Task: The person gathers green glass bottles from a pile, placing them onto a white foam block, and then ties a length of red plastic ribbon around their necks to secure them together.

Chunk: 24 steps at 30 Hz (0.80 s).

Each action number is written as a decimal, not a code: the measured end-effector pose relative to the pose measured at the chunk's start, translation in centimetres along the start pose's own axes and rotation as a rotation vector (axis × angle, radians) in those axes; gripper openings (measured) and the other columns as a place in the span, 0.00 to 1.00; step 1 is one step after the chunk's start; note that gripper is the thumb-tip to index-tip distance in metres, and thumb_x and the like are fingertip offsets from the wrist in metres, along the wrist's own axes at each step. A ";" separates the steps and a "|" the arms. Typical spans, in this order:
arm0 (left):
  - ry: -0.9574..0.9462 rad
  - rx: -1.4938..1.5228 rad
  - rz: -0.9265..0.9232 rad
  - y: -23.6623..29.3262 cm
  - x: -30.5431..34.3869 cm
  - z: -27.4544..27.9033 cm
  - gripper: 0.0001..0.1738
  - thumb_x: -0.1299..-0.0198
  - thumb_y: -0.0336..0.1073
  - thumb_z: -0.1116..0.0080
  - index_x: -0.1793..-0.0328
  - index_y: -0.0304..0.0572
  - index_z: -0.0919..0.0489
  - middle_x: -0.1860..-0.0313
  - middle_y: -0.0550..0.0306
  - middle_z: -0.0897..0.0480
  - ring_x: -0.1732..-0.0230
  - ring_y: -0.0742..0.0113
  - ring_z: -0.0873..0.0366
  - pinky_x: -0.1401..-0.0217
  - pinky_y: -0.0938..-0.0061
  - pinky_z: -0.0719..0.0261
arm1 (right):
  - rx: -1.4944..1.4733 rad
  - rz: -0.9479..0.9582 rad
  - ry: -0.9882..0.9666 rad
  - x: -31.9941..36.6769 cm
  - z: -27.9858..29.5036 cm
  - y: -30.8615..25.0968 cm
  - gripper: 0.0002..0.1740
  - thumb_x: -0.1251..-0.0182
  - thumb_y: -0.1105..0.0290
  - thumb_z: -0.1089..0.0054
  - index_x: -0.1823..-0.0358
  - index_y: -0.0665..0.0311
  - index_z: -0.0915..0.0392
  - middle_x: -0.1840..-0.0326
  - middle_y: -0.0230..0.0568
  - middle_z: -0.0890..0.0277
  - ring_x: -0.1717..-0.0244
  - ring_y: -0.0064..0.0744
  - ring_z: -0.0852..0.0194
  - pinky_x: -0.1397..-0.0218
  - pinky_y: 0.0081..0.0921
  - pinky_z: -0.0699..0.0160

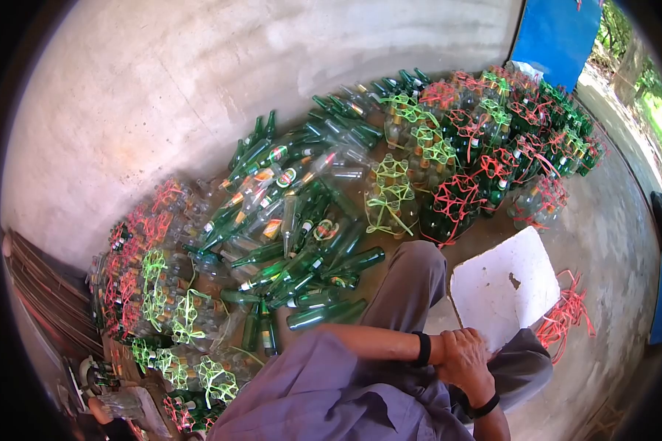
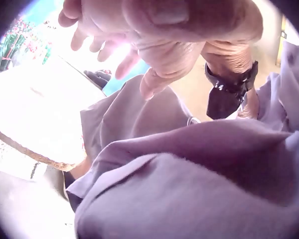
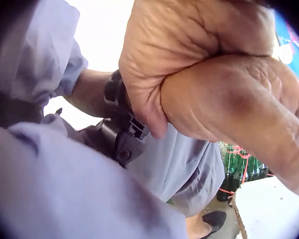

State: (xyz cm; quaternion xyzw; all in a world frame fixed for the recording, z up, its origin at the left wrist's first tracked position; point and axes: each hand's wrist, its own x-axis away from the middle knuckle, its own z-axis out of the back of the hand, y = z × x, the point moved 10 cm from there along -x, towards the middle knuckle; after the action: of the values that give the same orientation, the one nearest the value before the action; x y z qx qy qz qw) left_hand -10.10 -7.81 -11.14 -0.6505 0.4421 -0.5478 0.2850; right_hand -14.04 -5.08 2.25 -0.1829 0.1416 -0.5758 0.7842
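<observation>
Rising upper left, the pale wall (image 1: 221, 59) backs a grey floor (image 1: 603, 242) crowded mid-frame with green and clear bottles (image 1: 290, 220), loose centrally, bundled in red and green ties (image 1: 153, 279) either side; contents I can't see. Right of centre, a scarred white slab (image 1: 496, 290) sits beside the clasped left hand (image 1: 452, 344) and right hand (image 1: 469, 375); which grips which, I can't tell.

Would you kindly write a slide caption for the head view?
Joined hands near a white board, with loose glass bottles and red- and green-tied bottle bundles beyond.
</observation>
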 end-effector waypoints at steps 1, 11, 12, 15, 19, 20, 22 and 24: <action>-0.006 -0.014 -0.011 0.0 -0.1 -0.1 0.17 0.51 0.41 0.34 0.57 0.49 0.25 0.68 0.59 0.25 0.58 0.61 0.23 0.50 0.63 0.25 | 0.004 -0.007 -0.013 0.0 -0.1 0.1 0.23 0.64 0.68 0.31 0.62 0.64 0.25 0.64 0.49 0.21 0.58 0.54 0.20 0.46 0.46 0.25; -0.145 -0.228 0.112 1.1 -2.8 0.7 0.18 0.46 0.36 0.36 0.48 0.47 0.23 0.60 0.55 0.24 0.52 0.57 0.24 0.45 0.59 0.27 | 0.059 0.054 0.119 -0.7 1.0 0.3 0.28 0.72 0.71 0.31 0.60 0.63 0.24 0.65 0.46 0.22 0.59 0.52 0.22 0.47 0.42 0.26; -0.195 -0.285 0.215 0.9 -3.2 1.3 0.19 0.44 0.37 0.38 0.45 0.46 0.23 0.54 0.53 0.25 0.47 0.57 0.27 0.41 0.58 0.30 | 0.015 0.027 0.054 -0.7 0.5 0.9 0.27 0.72 0.71 0.32 0.60 0.62 0.25 0.65 0.46 0.22 0.60 0.52 0.22 0.47 0.42 0.26; -0.367 -0.458 0.436 1.4 -4.1 -0.4 0.22 0.42 0.40 0.41 0.41 0.46 0.25 0.46 0.50 0.27 0.40 0.55 0.30 0.34 0.56 0.35 | -0.029 0.024 0.023 -0.7 0.0 1.2 0.27 0.72 0.72 0.32 0.61 0.62 0.25 0.66 0.46 0.22 0.60 0.52 0.22 0.48 0.42 0.25; -0.866 -0.919 0.900 -0.9 -1.6 -1.3 0.27 0.39 0.45 0.45 0.34 0.46 0.27 0.33 0.46 0.29 0.28 0.51 0.37 0.24 0.51 0.42 | 0.013 0.037 0.064 -0.8 -0.5 1.3 0.27 0.73 0.72 0.32 0.61 0.62 0.24 0.67 0.44 0.22 0.61 0.52 0.22 0.49 0.41 0.25; -0.993 -1.032 1.017 -1.3 -0.6 -1.0 0.28 0.38 0.47 0.46 0.33 0.46 0.27 0.30 0.45 0.30 0.25 0.50 0.38 0.22 0.50 0.44 | 0.013 0.034 0.064 -0.8 -0.5 1.4 0.27 0.73 0.72 0.32 0.61 0.62 0.24 0.67 0.44 0.22 0.61 0.52 0.22 0.49 0.41 0.25; -1.353 -1.336 1.262 -2.0 1.5 -0.2 0.30 0.38 0.50 0.47 0.31 0.46 0.28 0.26 0.43 0.31 0.22 0.47 0.41 0.19 0.47 0.46 | -0.045 -0.004 0.033 -0.8 -0.7 2.0 0.28 0.73 0.72 0.33 0.60 0.62 0.24 0.66 0.45 0.22 0.60 0.52 0.22 0.47 0.41 0.25; -1.840 -1.716 1.488 -1.2 2.4 1.4 0.33 0.39 0.54 0.48 0.31 0.46 0.28 0.25 0.42 0.31 0.20 0.44 0.42 0.18 0.43 0.47 | -0.062 -0.004 0.039 -0.8 -0.4 1.8 0.28 0.73 0.73 0.33 0.60 0.62 0.23 0.66 0.45 0.21 0.60 0.52 0.21 0.47 0.41 0.25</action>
State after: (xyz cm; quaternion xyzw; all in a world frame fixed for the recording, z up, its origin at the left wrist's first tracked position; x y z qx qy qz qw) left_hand -8.38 -9.56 -9.31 -0.3561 0.5186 0.7497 0.2053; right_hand -12.93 -3.90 1.07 -0.1963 0.1744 -0.5759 0.7742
